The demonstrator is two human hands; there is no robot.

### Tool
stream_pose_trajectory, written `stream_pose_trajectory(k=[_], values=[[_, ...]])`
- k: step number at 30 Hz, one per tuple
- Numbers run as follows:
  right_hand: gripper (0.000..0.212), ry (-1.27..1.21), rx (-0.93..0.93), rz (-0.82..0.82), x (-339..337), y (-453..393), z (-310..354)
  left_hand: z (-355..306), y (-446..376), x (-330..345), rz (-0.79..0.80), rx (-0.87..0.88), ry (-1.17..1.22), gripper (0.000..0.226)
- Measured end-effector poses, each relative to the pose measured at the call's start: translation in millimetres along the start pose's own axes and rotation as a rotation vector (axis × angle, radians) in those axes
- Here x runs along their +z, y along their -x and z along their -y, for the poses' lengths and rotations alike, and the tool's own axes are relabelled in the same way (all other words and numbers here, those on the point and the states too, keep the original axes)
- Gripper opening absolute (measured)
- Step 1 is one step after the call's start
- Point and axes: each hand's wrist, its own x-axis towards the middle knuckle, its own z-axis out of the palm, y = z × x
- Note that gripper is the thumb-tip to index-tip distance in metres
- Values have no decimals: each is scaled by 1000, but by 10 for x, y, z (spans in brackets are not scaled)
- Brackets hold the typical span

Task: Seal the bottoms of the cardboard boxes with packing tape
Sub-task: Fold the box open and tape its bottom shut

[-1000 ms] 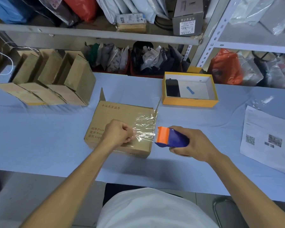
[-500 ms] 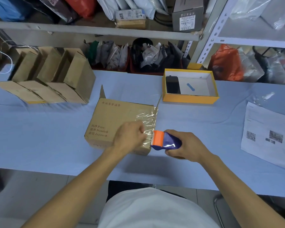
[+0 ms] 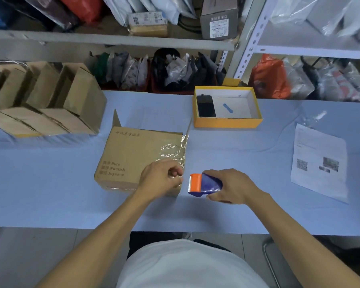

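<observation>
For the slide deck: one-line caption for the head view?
Left hand presses clear tape onto the cardboard box while the right hand grips the tape dispenser.

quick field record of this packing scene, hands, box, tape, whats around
left hand: fingers curled at the near right corner of the cardboard box, on the tape end
right hand: grips the tape dispenser, just right of the box, orange cutter toward it
tape: clear wrinkled strip along the box's right side
table: light blue cover
left rear: row of cardboard boxes, tilted
rear centre: yellow tray with a dark phone
right: printed sheet
</observation>
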Motion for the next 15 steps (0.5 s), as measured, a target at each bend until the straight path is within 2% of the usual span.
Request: stream_pose_trajectory(k=[5,8,11,12,15], values=[[60,31,-14,45,85,-226,158,-31,28,26,-48,-18,15,14],[63,25,44,64,87,-276,161,-53,27,31,-57,-15,14,14],[64,158,100,199,175,-285,183,-28,20,43,-67,-19,-13,14],[64,129,127,218,248,-264,192,-17,27,57,-59,-17,-11,14],[64,-38,191,101,274,-249,134,6,13,66,-78,-7,-3,16]])
